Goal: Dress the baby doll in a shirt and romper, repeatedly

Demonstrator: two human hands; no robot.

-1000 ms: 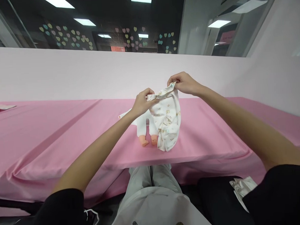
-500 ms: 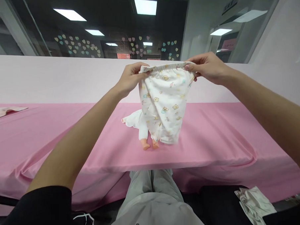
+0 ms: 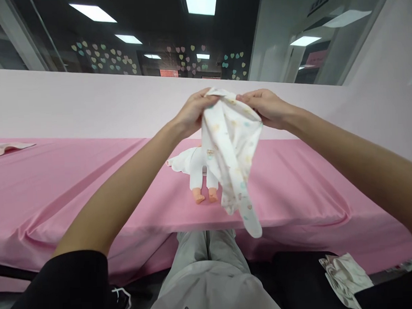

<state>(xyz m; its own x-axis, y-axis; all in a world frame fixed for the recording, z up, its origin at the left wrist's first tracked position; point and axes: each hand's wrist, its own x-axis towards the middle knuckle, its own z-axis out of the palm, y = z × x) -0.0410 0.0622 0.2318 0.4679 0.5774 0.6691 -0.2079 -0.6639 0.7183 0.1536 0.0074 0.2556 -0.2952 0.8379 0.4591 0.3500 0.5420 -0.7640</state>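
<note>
Small white baby pants [image 3: 230, 144] with a printed pattern hang in the air in front of me, bunched and slightly blurred. My left hand [image 3: 196, 108] pinches them at the upper left edge. My right hand [image 3: 263, 107] grips the waist edge on the other side, with the fabric drooping between and below both hands. Behind the pants a baby doll [image 3: 195, 166] in a white garment lies on the pink cloth, its feet towards me. The pants hide the doll's right side and most of its head.
A pink cloth [image 3: 101, 186] covers the table, which ends in front of my lap. A pale folded cloth [image 3: 7, 148] lies at the far left. Crumpled light fabric [image 3: 346, 276] rests on a black seat at lower right. A white wall [image 3: 70, 105] with windows stands behind.
The pants were stretched wide at the waistband, front facing me. Now my hands are closer together, the waist is gathered and turned, and one leg dangles lower. More of the doll shows.
</note>
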